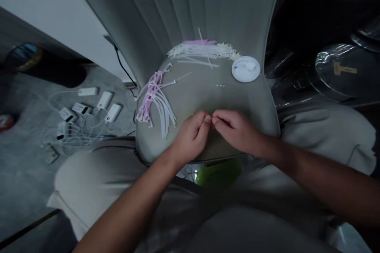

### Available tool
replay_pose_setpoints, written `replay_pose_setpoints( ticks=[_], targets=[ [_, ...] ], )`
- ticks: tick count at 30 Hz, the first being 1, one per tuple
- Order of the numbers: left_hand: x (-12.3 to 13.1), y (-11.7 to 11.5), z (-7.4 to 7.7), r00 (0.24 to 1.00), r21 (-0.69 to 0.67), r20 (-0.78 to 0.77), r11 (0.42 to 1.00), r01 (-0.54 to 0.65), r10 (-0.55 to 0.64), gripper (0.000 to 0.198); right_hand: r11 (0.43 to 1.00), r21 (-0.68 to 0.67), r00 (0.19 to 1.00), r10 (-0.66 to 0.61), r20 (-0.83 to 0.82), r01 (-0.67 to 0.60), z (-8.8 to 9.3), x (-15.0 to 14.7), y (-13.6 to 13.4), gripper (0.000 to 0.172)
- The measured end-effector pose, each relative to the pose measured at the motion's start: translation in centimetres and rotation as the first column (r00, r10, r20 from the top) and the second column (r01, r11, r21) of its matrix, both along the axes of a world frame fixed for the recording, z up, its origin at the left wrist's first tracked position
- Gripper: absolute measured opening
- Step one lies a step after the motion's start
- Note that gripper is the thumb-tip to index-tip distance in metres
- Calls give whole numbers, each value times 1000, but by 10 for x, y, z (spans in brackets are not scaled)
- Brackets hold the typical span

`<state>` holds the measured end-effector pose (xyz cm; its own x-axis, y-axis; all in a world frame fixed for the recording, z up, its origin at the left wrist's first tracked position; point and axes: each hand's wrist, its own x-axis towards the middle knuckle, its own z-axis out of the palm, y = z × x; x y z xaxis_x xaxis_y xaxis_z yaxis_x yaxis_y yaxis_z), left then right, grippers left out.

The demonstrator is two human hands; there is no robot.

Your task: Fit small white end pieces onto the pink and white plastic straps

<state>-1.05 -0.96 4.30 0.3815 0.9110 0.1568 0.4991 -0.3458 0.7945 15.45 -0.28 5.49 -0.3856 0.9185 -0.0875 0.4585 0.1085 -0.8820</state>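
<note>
Over the front of the grey chair seat (204, 91), my left hand (194, 132) and my right hand (236, 128) meet fingertip to fingertip. Both are closed in a pinch, and whatever lies between the fingers is too small to make out. To the left of my left hand lies a bundle of pink and white thin strips (154, 99) with small white end pieces. A second pile of similar strips (198, 49) rests against the chair back. Right of that pile stands a small round white dish (246, 69) with white contents. A few tiny white bits (220, 85) lie on the seat.
White power banks (105, 100) with tangled white cables (80, 134) lie on the floor at left, near a dark cylinder (47, 65). Large shiny wrapped round objects (341, 71) stand at right. Something green (218, 174) shows below the seat's front edge.
</note>
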Motion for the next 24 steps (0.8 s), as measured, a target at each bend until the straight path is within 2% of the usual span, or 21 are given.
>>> replay_pose_setpoints(
  ticks=[2, 5, 7, 9, 11, 13, 16, 20, 24],
  targets=[
    [-2, 0, 7, 1000, 26, -20, 1000, 14, -14, 29, 1000, -3, 999, 26, -26, -27, 5, 2, 1, 28],
    [-7, -1, 18, 993, 159, -118, 987, 25, -7, 23, 997, 54, 998, 54, -30, -53, 14, 5, 1, 24],
    [-10, -3, 22, 982, 264, -190, 964, 39, 12, 17, 978, 201, 998, 61, -7, -58, 17, 7, 1, 17],
    [-12, -5, 25, 975, 331, -222, 942, 52, 24, 14, 929, 361, 996, 79, 34, -86, 18, 9, 3, 11],
    [-14, -6, 25, 976, 360, -215, 932, 48, 32, 12, 893, 432, 992, 105, 73, -126, 18, 13, 5, 12],
    [-14, -8, 26, 983, 380, -179, 925, 26, 46, 11, 892, 425, 987, 122, 105, -155, 19, 17, 9, 15],
    [-16, -9, 26, 991, 395, -113, 918, -20, 70, 12, 913, 345, 968, 159, 192, -218, 18, 21, 14, 17],
    [-15, -12, 27, 988, 299, 15, 942, -151, 153, 19, 939, 236, 946, 187, 266, -252, 14, 24, 19, 15],
    [-10, -14, 29, 926, 10, 214, 947, -320, 310, 30, 960, 190, 960, 160, 231, -206, 12, 27, 19, 19]
  ],
)
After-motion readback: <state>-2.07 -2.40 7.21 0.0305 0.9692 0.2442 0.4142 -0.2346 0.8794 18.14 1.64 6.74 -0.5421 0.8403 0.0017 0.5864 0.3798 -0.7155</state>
